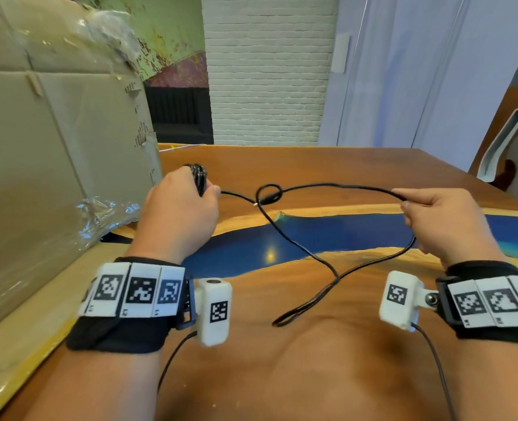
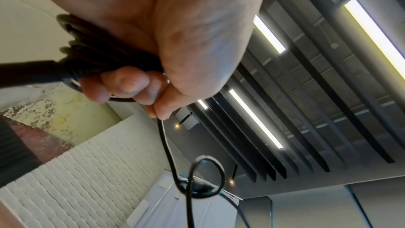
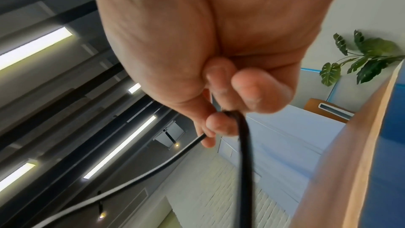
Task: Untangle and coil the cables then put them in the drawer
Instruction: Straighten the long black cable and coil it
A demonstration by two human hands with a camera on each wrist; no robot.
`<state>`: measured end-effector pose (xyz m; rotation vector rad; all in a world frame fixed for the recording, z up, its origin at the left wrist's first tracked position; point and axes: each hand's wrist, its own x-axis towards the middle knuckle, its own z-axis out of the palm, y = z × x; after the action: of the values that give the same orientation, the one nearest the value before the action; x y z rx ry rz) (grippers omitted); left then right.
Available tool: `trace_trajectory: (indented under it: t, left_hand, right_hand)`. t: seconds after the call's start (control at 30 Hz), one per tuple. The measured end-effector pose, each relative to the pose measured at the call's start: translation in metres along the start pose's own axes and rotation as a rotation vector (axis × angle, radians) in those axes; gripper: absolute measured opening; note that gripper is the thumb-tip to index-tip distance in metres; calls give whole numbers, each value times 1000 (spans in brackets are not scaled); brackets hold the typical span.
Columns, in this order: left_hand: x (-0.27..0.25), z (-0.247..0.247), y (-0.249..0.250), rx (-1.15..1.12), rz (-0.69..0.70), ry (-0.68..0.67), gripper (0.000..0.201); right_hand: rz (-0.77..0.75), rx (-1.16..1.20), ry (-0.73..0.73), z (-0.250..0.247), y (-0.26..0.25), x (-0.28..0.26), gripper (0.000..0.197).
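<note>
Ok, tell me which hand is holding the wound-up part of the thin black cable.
The left hand: it grips the black coiled bundle, while the right hand only pinches one loose strand of the thin black cable.

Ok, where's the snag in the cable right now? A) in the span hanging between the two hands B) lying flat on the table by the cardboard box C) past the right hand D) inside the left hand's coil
A: the small knot loop hangs in mid-air between the left hand, which grips the coil, and the right hand pinching the cable.
</note>
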<state>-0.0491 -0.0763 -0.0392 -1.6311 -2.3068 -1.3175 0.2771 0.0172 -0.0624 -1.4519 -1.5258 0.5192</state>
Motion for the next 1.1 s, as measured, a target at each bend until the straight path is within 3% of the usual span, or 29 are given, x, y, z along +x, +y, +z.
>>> trace_trajectory:
  t: [0.2,0.3,0.4,0.5,0.57,0.7,0.8,0.9,1.1]
  left_hand:
    - [-3,-2,7,-71,50,54,17]
    - [-3,0,10,-114,75,70,17]
    - [-4,3,12,-147,92,70,16]
    - [-8,8,20,-180,141,101,14]
    - [-11,10,23,-215,178,127,13]
    - [-11,7,21,-242,193,162,13]
    - [-8,5,16,-231,175,171,13]
    - [-5,5,12,-199,162,165,12]
    - [-3,3,8,-262,166,54,21]
  right_hand:
    - [34,-365,-309,26,-11,-11,33]
    - [-41,-505,-339,33,-22,-16,53]
    - [-187,-148,-284,35,-43,-23,50]
    - [-203,229,-442,50,-72,-46,43]
    - [-230,285,-497,64,-81,-58,42]
    - [-217,325,-470,77,-91,-71,17]
    - [-175,447,-554,77,-96,-77,13]
    - [-253,481,-461,74,-99,-79,8]
    - [-422,241,-180,75,-90,-68,11]
